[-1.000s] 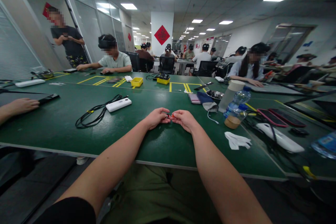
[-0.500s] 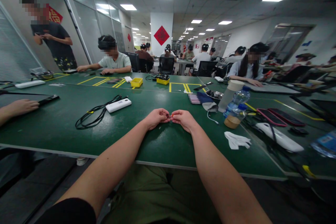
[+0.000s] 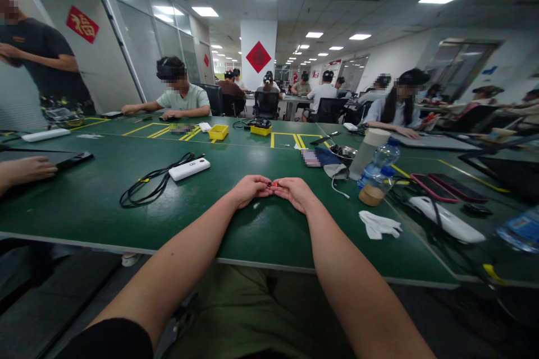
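Note:
My left hand (image 3: 249,192) and my right hand (image 3: 295,193) meet fingertip to fingertip just above the green table (image 3: 202,219). Both are closed in a pinch. A small orange-red piece (image 3: 275,184) shows at the right fingertips. Something tiny and dark red sits at the left fingertips; whether the two are one thing I cannot tell. Its kind is too small to make out, and the fingers cover part of it. On the tabletop below my left fingers lies a small pale speck (image 3: 256,206).
To the left lies a white power bank (image 3: 189,169) with a coiled black cable (image 3: 141,188). Rightward are a crumpled white tissue (image 3: 379,225), a bottle with brown liquid (image 3: 372,194) and phones (image 3: 433,187). Yellow trays (image 3: 219,133) stand farther back. A co-worker's hand (image 3: 29,173) rests at far left.
More of the orange-red piece shows between my fingertips, which have shifted slightly. The person standing at the left has moved further left.

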`<state>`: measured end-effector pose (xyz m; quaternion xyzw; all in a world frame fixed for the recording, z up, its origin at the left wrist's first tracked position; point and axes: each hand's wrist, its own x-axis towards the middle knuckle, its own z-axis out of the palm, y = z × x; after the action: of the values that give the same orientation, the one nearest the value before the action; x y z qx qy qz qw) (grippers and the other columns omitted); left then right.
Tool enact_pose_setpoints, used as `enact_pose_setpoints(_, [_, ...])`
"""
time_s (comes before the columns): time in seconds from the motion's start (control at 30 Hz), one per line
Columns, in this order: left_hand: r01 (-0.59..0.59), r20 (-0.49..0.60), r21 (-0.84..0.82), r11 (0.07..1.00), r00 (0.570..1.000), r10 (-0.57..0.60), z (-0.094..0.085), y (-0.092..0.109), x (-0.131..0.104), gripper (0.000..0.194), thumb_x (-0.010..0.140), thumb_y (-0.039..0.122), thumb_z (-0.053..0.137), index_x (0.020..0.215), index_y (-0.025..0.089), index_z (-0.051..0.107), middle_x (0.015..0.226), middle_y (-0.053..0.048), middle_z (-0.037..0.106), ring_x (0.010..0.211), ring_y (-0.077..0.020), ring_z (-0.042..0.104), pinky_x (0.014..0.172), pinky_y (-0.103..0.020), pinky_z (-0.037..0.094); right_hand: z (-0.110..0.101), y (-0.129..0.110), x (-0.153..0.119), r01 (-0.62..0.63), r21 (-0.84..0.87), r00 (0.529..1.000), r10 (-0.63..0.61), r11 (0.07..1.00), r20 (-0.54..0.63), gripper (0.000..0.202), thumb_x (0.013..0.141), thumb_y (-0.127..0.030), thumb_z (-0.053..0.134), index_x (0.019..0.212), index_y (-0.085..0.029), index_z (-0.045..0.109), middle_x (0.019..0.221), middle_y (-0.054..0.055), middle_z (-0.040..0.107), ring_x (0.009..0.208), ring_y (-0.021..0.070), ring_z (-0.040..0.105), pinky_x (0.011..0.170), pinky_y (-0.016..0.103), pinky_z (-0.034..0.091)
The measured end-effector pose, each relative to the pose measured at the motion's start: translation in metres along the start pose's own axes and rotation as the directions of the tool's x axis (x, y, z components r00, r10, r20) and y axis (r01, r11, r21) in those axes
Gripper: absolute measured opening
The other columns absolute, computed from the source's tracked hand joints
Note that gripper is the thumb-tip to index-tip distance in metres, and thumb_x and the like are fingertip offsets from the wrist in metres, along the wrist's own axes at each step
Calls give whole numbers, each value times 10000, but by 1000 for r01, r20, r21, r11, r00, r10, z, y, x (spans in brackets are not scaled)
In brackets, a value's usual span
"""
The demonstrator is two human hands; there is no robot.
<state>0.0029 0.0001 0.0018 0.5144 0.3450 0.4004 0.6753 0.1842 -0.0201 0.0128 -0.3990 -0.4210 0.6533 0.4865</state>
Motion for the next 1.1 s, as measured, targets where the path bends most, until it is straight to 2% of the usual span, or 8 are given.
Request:
enact_pose_setpoints(0.2, [-8, 7, -85, 996, 1000, 9, 0, 3, -2, 138, 815, 220, 607, 869, 93, 608, 787, -110, 662, 714, -157, 678, 700, -258, 564, -2, 1, 2, 17, 16, 1000, -17, 1000, 21, 67, 788, -139, 606, 825, -101, 647, 864, 138, 709, 823, 189, 694, 745, 269, 570])
enact_pose_setpoints(0.43, [7, -12, -65, 998, 1000, -8, 2, 2, -3, 109, 812, 170, 614, 894, 101, 595, 833, -113, 672, 740, -147, 677, 714, -254, 551, -5, 5, 3, 56, 6, 997, -56, 998, 54, 83, 772, -130, 648, 853, -111, 654, 864, 128, 709, 843, 190, 693, 774, 285, 566])
enact_pose_setpoints(0.53, [-26, 9, -34, 999, 1000, 26, 2, 1, -3, 128, 801, 182, 626, 893, 104, 584, 825, -99, 666, 729, -133, 665, 689, -239, 537, -5, 5, 2, 76, 1, 995, -76, 997, 65, 93, 756, -140, 668, 846, -117, 658, 854, 119, 711, 841, 191, 692, 777, 292, 565])
enact_pose_setpoints(0.6, [-80, 17, 19, 997, 997, 79, 3, 1, -4, 178, 754, 157, 667, 897, 110, 573, 808, -77, 659, 706, -120, 652, 653, -221, 519, -5, 6, 2, 97, -13, 993, -96, 995, 67, 105, 727, -138, 694, 824, -122, 656, 849, 108, 712, 834, 184, 691, 781, 288, 562])
enact_pose_setpoints(0.67, [-136, 0, 72, 988, 991, 136, 4, 1, -4, 310, 690, 110, 705, 964, 124, 561, 823, -60, 657, 691, -115, 641, 626, -219, 504, -5, 7, 2, 113, -31, 991, -111, 993, 74, 133, 687, -129, 722, 798, -126, 649, 832, 96, 713, 827, 175, 688, 784, 283, 557])
enact_pose_setpoints(0.77, [-175, -49, 138, 975, 982, 183, 5, 0, -4, 439, 625, 69, 730, 1026, 128, 559, 869, -61, 665, 714, -123, 639, 672, -250, 504, -4, 7, 0, 122, -72, 989, -115, 990, 91, 183, 630, -118, 752, 771, -130, 636, 790, 75, 709, 793, 161, 685, 756, 270, 556])
enact_pose_setpoints(0.93, [-186, -49, 236, 954, 978, 202, 6, -1, -5, 260, 628, 113, 735, 849, 112, 597, 799, -51, 667, 718, -125, 639, 757, -278, 499, -2, 7, -1, 113, -130, 990, -101, 985, 94, 268, 590, -118, 759, 819, -139, 622, 747, 45, 690, 722, 147, 682, 682, 253, 551])
enact_pose_setpoints(1.1, [-195, -5, 185, 963, 980, 200, 9, 2, -7, 247, 673, 94, 678, 896, 138, 580, 823, -27, 642, 691, -115, 635, 697, -284, 515, -3, 7, 0, 128, -147, 990, -118, 981, 75, 343, 569, -106, 754, 877, -148, 608, 698, 11, 666, 604, 113, 646, 589, 226, 523])
